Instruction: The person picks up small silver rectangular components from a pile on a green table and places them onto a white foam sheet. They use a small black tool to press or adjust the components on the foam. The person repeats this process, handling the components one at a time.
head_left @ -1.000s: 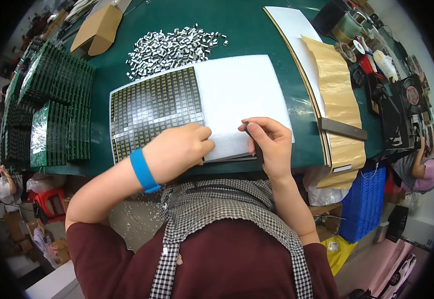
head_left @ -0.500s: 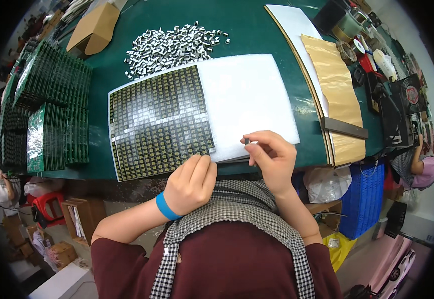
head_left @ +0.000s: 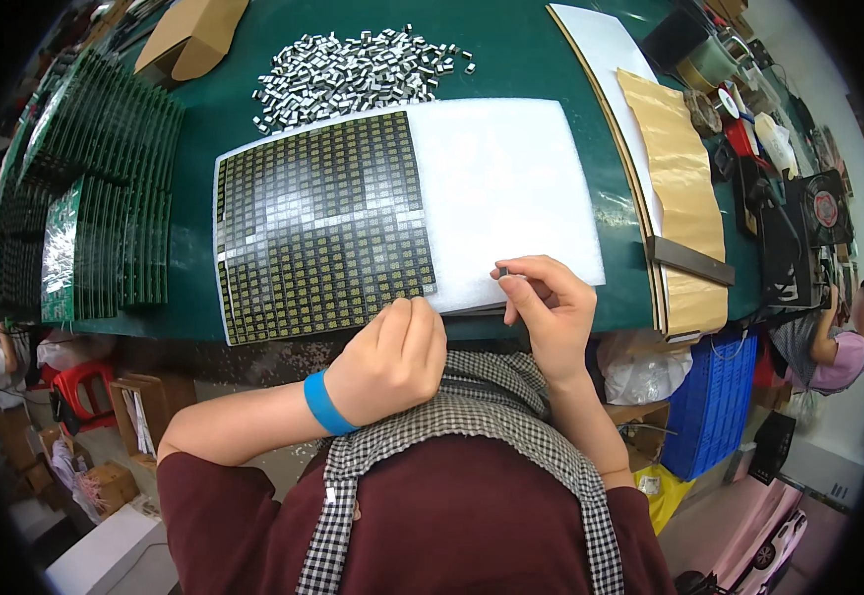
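Between the thumb and forefinger of my right hand (head_left: 556, 307) is a small dark block (head_left: 502, 271), pinched above the lower edge of the white foam pad (head_left: 511, 188). My left hand (head_left: 392, 352), with a blue band at its wrist, is closed, fingertips pressed together by the lower right corner of the sticker sheet (head_left: 323, 213). What those fingers hold, if anything, is hidden. The sheet carries rows of small black labels with yellowish print and covers the pad's left half. Beyond the pad lies a heap of small silver and dark components (head_left: 353, 79).
Green circuit boards (head_left: 105, 208) stand in rows at the left. An open cardboard box (head_left: 194, 40) sits at the far left. To the right, a dark bar (head_left: 692, 261) weighs down brown paper (head_left: 675, 169) over flat boards. Tools and a black fan (head_left: 824, 206) crowd the right end.
The whole view has shifted slightly. Both hands keep nearly the same pose, and the small block is still pinched in my right hand.
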{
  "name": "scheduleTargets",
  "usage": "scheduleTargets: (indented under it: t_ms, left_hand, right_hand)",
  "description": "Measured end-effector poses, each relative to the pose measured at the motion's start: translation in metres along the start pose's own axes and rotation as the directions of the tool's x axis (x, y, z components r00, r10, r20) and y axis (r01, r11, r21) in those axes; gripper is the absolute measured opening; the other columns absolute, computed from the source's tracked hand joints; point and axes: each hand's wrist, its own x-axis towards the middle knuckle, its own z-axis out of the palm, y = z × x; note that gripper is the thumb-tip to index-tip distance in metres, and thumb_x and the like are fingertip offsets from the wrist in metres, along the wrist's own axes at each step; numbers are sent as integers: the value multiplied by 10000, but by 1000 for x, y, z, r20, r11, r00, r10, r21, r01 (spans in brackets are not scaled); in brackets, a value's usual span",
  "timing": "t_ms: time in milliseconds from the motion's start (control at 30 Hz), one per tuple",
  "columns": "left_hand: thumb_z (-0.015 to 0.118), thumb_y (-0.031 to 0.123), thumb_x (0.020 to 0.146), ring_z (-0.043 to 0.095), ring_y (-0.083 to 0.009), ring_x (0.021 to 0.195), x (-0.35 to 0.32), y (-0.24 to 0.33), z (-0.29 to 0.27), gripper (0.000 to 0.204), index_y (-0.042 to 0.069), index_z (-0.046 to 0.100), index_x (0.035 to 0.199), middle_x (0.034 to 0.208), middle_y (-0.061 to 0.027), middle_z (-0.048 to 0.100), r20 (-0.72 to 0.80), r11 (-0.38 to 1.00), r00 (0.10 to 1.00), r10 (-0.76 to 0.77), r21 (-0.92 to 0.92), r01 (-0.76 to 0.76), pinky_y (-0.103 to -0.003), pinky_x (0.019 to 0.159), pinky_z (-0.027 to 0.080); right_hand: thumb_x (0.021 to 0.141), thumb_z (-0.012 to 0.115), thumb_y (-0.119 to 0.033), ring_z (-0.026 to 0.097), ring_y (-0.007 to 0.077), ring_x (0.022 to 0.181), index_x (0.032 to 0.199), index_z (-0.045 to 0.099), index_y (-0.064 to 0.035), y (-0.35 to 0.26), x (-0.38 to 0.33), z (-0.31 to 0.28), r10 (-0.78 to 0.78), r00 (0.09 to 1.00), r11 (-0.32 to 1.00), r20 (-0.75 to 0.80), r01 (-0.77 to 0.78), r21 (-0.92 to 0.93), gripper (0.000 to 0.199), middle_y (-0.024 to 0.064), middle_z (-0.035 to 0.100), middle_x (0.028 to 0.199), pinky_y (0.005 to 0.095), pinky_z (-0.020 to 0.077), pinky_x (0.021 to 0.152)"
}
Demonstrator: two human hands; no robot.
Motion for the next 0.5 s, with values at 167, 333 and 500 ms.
scheduleTargets:
  t_ms: [167, 333, 500]
  left_hand:
    - [616, 1, 668, 607, -243, 758, 10, -14, -12, 149, -24, 617, 816, 819, -125, 589, 225, 939, 970, -97, -302, 164, -270, 600, 502]
    - [689, -5, 741, 632, -221, 761, 15, -42, -14, 112, -25, 639, 839, 841, -116, 623, 341, 377, 877, -339, -805, 459, -267, 658, 516]
    - [674, -9, 815, 660, -148, 844, 14, -31, -3, 156, -42, 649, 965, 923, -96, 673, 666, -692, 699, -261, -634, 346, -262, 769, 548]
  right_hand:
    - [811, 683, -10, 558, 65, 541, 930, 676, 26, 0, 0, -1, 34, 999, 999, -3, -34, 27, 125, 69, 646, 817, 174, 413, 464]
    - [778, 706, -4, 576, 81, 569, 930, 675, 19, -2, -2, -2, -29, 1000, 999, -11, 30, 15, 156, 78, 651, 840, 190, 442, 480]
    - [670, 784, -55, 636, 152, 657, 903, 690, -16, -13, -5, 4, -586, 791, 710, 174, 605, -360, 254, 100, 664, 910, 231, 509, 526]
